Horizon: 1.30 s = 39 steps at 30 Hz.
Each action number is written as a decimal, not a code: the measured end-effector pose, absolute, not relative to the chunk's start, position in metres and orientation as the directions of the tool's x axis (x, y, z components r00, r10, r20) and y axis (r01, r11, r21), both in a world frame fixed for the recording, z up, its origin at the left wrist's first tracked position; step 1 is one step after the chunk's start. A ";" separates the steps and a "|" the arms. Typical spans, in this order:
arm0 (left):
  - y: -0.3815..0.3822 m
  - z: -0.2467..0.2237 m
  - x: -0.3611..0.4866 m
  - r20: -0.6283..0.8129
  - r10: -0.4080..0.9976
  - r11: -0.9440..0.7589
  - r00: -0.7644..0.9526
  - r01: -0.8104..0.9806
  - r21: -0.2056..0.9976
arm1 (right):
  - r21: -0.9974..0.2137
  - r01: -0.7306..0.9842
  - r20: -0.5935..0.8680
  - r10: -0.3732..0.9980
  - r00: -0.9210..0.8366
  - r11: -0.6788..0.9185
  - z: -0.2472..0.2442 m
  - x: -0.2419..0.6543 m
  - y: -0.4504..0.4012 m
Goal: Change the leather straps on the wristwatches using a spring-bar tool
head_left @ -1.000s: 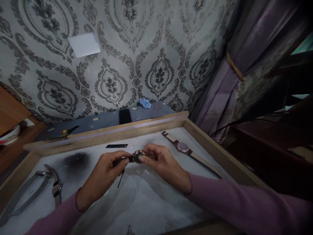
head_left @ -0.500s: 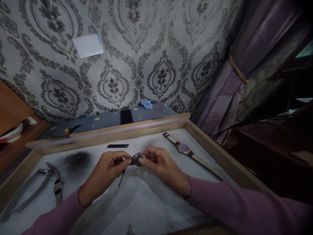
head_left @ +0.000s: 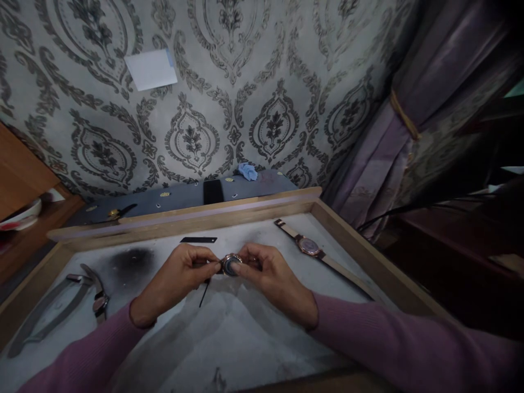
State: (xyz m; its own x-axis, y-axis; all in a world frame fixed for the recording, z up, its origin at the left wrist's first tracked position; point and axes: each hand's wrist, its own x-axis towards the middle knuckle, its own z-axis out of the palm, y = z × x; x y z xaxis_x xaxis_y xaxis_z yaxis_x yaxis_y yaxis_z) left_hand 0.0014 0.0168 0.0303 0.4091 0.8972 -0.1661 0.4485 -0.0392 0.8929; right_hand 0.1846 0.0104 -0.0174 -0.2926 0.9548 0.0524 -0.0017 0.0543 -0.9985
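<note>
A small round watch is held between my two hands over the white tray surface. My left hand pinches its left side, where a dark strap end shows. My right hand grips the right side, with the thumb on the watch face. Below my left fingers a thin dark rod slants down. Behind the hands lies a black flat strip. To the right rests a watch with a light strap, stretched out. Another watch lies at the left beside grey-handled pliers.
A wooden rim borders the work surface. Beyond it, a blue cloth-covered surface bears a black phone-like object, a crumpled blue cloth and a dark knife-like item. A purple curtain hangs at the right.
The view has shifted slightly. Both hands keep hold of the watch, with hardly any change in their grip.
</note>
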 end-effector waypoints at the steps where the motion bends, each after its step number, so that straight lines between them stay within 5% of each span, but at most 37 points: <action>1: 0.017 0.030 0.001 -0.174 0.896 -0.033 0.409 0.452 0.892 | -0.998 0.002 0.053 0.955 -0.292 0.056 -0.017 0.184 0.010; 19: 0.023 0.024 -0.002 -0.278 0.876 0.081 0.394 0.448 0.890 | -1.000 -0.003 0.018 0.961 -0.275 0.018 -0.022 0.180 0.011; 32: 0.028 0.005 -0.008 -0.158 0.863 -0.119 0.480 0.498 0.859 | -0.987 -0.030 -0.143 0.957 -0.252 -0.156 -0.031 0.176 0.010; 39: 0.026 -0.004 -0.008 -0.136 0.850 -0.198 0.509 0.548 0.812 | -0.966 0.094 -0.256 0.928 -0.272 -0.239 -0.034 0.182 0.014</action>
State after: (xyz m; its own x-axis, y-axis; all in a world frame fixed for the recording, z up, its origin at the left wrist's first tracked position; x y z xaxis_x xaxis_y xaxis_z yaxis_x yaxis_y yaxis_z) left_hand -0.0075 0.0255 -0.0045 0.5089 0.8501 -0.1358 0.5483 -0.1985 0.8124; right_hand 0.1825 0.0144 -0.0342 -0.2715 0.9278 -0.2559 0.0940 -0.2390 -0.9664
